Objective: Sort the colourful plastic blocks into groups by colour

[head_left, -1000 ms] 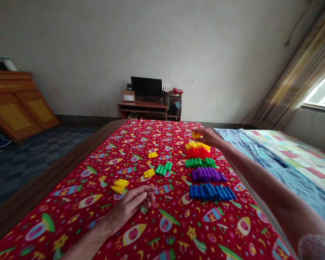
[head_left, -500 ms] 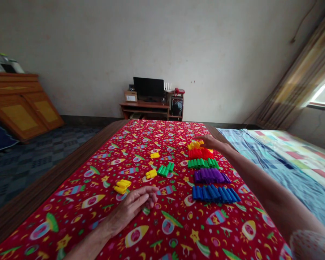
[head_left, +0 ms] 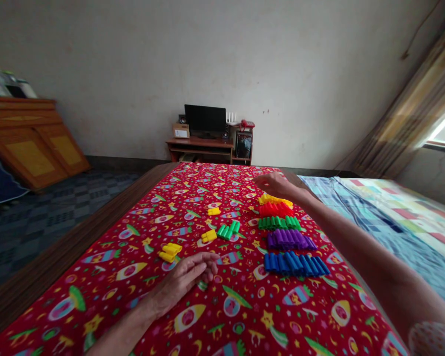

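Yellow plastic peg row (head_left: 275,200): far end of the sorted rows, right half of red rocket-print tablecloth (head_left: 96,277); pegs lie side by side, row's long axis runs left–right.
R hand (head_left: 272,184): hovers just above and behind the yellow row, over its left part; very close, contact can't be told.
R hand pose: palm down, fingers loosely extended, close together, pointing left; nothing seen pinched. Forearm comes in from the right alongside the rows.
Row order, far to near: yellow, red plastic peg row (head_left: 276,209), green plastic peg row (head_left: 280,223), purple plastic peg row (head_left: 289,240), blue plastic peg row (head_left: 295,264); each just beside the next.
L hand (head_left: 185,279): rests palm down on cloth, fingers lightly curled together, no peg in it.
Loose pcs: yellow peg cluster (head_left: 170,251) just beyond L hand; yellow peg pair (head_left: 208,236), green peg cluster (head_left: 229,230), small yellow peg (head_left: 213,211) btwn L hand and the rows.
Nearer hand: L for yellow cluster; R for yellow row.
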`<state>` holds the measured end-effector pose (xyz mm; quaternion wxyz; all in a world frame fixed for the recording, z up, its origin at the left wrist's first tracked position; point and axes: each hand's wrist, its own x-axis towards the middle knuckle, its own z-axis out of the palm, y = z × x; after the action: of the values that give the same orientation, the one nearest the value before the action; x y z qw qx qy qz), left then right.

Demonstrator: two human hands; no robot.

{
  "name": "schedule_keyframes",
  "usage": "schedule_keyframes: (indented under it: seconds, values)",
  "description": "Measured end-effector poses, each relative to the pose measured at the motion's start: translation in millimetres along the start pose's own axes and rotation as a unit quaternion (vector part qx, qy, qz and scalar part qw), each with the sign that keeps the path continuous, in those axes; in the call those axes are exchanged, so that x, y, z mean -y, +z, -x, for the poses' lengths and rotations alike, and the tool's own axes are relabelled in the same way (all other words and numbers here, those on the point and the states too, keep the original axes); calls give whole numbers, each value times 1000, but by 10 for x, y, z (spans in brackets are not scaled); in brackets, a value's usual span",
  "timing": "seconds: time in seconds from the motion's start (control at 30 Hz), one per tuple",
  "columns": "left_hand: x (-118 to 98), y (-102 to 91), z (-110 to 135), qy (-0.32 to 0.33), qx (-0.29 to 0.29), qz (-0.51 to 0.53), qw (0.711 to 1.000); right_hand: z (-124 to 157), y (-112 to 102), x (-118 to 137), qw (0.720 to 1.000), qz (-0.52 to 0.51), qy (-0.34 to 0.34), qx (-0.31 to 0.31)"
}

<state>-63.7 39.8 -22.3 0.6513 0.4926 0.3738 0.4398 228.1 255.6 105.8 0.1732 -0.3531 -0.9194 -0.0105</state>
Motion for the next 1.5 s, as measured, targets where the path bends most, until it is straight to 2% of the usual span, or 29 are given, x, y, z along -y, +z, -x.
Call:
schedule_keyframes:
  seconds: [0.1, 0.2, 0.27, 0.37, 0.43, 0.5, 0.57, 0.67, 0.73, 0.8, 0.93, 1.03, 1.13, 1.33, 1.5]
  values:
    - [-22, 15, 10, 2, 0, -5, 1000, -266, 205, 453, 993, -17, -94, 71]
    - [-21, 20, 15, 3, 0, -13, 1000, -505, 488, 834, 981, 11, -126, 145]
    - [-3, 12, 13, 9, 3, -20, 1000, -614, 676, 998, 973, 35, -141, 180]
    - [25, -3, 6, 17, 8, -28, 999, -675, 918, 1134, 965, 50, -147, 211]
    - [27, -5, 3, 18, 8, -33, 999, -659, 1028, 1184, 968, 55, -133, 208]
    - [16, 0, 5, 16, 11, -38, 999, -623, 1067, 1209, 972, 61, -119, 195]
    - [3, 6, 8, 14, 12, -42, 999, -586, 1013, 1185, 977, 66, -99, 178]
    - [2, 8, 11, 14, 7, -47, 999, -520, 755, 995, 988, 75, -40, 130]
    - [18, -1, 7, 15, 7, -50, 999, -439, 513, 745, 992, 86, 33, 87]
    - [39, -13, -2, 17, 7, -50, 999, -313, 278, 421, 984, 108, 134, 56]
    - [66, -28, -20, 23, 12, -47, 999, 36, 10, -255, 954, 155, 253, 40]
    - [64, -29, -26, 27, 15, -55, 998, 269, 16, -614, 934, 171, 309, 54]
    - [39, -25, -18, 28, 16, -66, 997, 399, 104, -814, 927, 169, 327, 72]
    - [-50, 15, 18, 11, 7, -74, 997, 458, 213, -1007, 928, 153, 327, 90]
    - [-64, 26, 25, 7, 16, -72, 997, 456, 275, -1042, 933, 150, 310, 101]
